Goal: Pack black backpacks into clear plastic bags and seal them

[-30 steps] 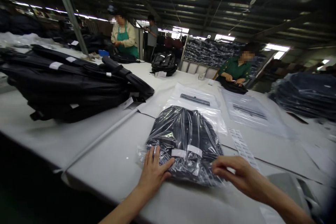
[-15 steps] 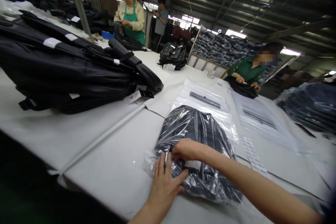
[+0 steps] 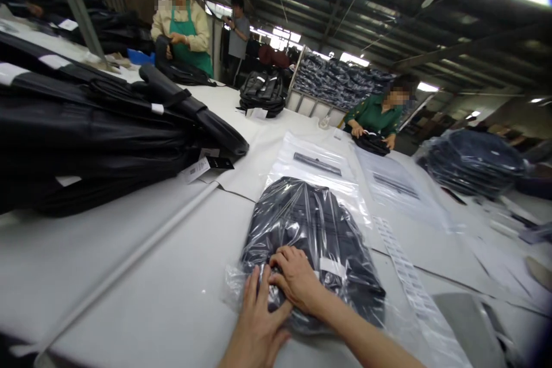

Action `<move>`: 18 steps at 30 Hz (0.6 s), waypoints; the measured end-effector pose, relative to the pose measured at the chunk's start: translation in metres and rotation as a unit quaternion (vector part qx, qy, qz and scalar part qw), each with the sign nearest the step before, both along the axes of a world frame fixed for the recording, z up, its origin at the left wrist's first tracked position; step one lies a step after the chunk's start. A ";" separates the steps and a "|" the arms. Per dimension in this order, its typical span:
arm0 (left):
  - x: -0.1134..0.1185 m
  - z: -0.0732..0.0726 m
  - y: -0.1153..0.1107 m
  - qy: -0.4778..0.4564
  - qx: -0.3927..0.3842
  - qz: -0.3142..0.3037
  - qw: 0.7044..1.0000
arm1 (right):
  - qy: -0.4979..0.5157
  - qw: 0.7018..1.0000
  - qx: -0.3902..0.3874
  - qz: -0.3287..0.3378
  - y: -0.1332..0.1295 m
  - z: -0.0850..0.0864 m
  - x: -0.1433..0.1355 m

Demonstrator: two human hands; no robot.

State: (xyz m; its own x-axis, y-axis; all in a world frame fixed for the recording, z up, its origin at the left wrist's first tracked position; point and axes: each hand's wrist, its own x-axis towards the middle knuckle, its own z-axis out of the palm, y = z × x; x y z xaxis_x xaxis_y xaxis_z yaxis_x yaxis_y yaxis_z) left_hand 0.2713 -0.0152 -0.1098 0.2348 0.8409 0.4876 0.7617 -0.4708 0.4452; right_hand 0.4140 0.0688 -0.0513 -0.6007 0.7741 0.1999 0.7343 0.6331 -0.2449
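Observation:
A dark backpack in a clear plastic bag (image 3: pixel 319 224) lies on the white table (image 3: pixel 172 264). My left hand (image 3: pixel 261 313) rests on the bag's lower left part, fingers apart, holding nothing. Right beside it, my right hand (image 3: pixel 295 276) presses on the plastic with bent, spread fingers, a little above and to the right. A white label shows through the plastic to the right of my right hand. The fingertips of the two hands are close together.
Black bags with paper tags (image 3: pixel 107 126) are piled at left. Flat plastic bags (image 3: pixel 317 155) and a sticker strip (image 3: pixel 401 259) lie beyond and right. Wrapped bags (image 3: pixel 474 161) are stacked at far right. Two people work across the table; another stands behind.
My right hand has gone from a closed fist to bent, spread fingers on the plastic, its forearm now lower. The view has swung to the right.

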 end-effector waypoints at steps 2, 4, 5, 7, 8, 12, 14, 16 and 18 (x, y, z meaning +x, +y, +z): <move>-0.031 0.017 0.006 -0.167 -0.087 -0.036 0.981 | -0.001 1.000 -0.007 -0.028 -0.001 -0.007 -0.008; -0.061 0.036 0.025 -0.377 -0.163 0.026 0.911 | 0.019 0.999 -0.042 0.005 0.003 0.002 -0.004; -0.071 0.045 0.038 -0.449 -0.191 0.079 0.869 | 0.043 0.997 -0.062 0.023 0.006 0.010 0.006; -0.078 0.057 0.067 -0.493 -0.279 0.131 0.814 | 0.115 0.991 -0.064 -0.014 0.008 0.025 0.040; -0.076 0.060 0.081 -0.480 -0.328 0.123 0.804 | 0.154 0.984 -0.049 -0.081 0.009 0.029 0.063; -0.049 0.070 0.111 -0.431 -0.542 -0.035 0.721 | 0.273 0.863 -0.095 -0.413 0.008 0.017 0.161; -0.034 0.095 0.115 -0.428 -0.591 -0.091 0.678 | 0.314 0.829 -0.149 -0.437 0.004 0.006 0.188; -0.018 0.144 0.120 -0.407 -0.562 -0.104 0.712 | 0.360 0.820 -0.165 -0.414 -0.003 0.001 0.188; 0.005 0.213 0.128 -0.363 -0.490 -0.093 0.787 | 0.416 0.810 -0.180 -0.371 -0.011 0.002 0.167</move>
